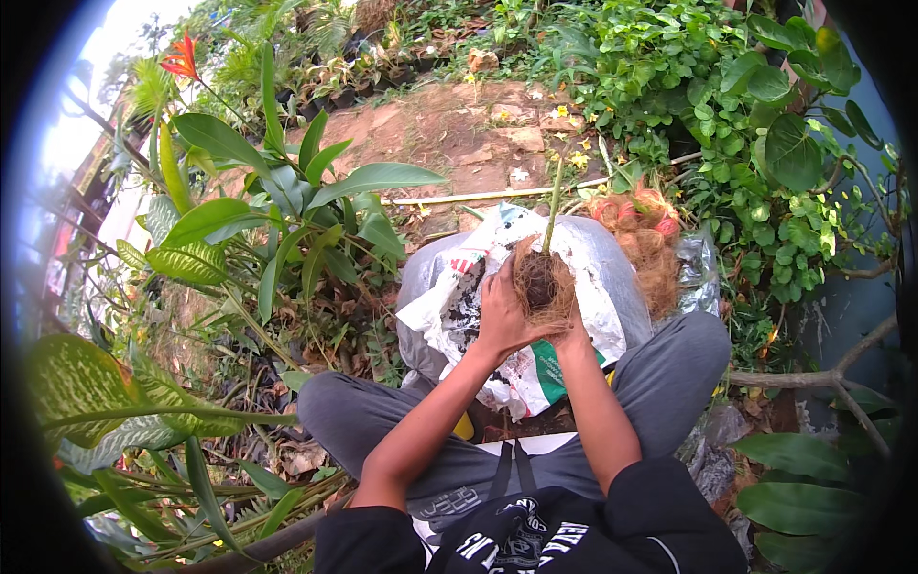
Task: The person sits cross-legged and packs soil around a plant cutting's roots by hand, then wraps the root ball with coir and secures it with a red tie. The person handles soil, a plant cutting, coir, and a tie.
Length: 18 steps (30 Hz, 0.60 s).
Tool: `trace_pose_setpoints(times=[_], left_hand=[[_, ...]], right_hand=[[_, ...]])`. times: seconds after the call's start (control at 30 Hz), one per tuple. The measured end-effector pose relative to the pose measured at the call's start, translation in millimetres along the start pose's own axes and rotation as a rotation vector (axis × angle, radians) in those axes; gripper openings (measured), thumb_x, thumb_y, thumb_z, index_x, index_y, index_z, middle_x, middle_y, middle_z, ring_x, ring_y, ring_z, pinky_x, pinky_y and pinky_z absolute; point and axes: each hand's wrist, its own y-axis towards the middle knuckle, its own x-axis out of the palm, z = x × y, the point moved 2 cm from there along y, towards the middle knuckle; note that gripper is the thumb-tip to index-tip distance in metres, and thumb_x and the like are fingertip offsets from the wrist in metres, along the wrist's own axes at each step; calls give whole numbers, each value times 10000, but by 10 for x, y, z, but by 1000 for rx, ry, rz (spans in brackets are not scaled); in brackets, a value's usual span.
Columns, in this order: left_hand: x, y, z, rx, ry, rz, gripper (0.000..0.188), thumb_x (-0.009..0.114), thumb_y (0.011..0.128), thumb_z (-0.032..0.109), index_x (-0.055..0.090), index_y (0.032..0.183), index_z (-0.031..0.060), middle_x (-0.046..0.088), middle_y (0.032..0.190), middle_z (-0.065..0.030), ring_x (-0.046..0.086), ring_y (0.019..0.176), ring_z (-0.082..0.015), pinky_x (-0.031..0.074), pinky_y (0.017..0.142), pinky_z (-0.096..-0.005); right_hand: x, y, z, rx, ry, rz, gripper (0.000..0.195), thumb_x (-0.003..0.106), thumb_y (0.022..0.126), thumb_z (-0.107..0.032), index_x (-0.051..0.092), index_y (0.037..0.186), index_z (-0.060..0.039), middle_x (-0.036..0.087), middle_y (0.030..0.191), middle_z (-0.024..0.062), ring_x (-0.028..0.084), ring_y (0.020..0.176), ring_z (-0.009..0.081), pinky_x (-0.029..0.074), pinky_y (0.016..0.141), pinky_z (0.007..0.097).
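Observation:
Between my palms sits a ball of brown coconut fibre point(558, 295) wrapped around a dark clump of soil point(536, 280). A green plant stem point(555, 204) rises from it, leaning slightly right. My left hand point(502, 308) cups the ball's left side, fingers pointing away from me. My right hand point(571, 326) supports its lower right side, with its fingers mostly hidden by the fibre. Beneath both hands, an opened white plastic sack point(423, 316) with printing and dark soil stuck to it lies over a big grey plastic bag point(624, 251).
Loose coconut fibre with reddish strands point(642, 244) lies right of the bag, beside crumpled silvery plastic point(697, 273). A pale pole point(495, 194) crosses the brick paving point(430, 136) beyond. Broad-leaved plants point(287, 194) crowd the left; a bare branch point(782, 379) reaches in from the right.

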Motion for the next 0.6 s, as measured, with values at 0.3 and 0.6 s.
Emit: trace_pose_setpoints(times=[0.3,0.6], left_hand=[[10,16,185,-213,-17,160,1192,800,546,619,269,1371,-59,461,1301,-224,474,1144,-371,311,978,-473],[52,98,69,-471,-571,303,949,832,681,360,304,1347,-64,564,1196,-220,588,1076,-306,455,948,-393]], right_hand=[[210,16,27,8,46,201,423,438,982,-343,486,1281,-47,570,1214,118,573,1089,244,472,961,378],[362,-45,175,-122,-102,289,422,458,980,-348,489,1273,-47,571,1185,117,579,1062,256,480,939,384]])
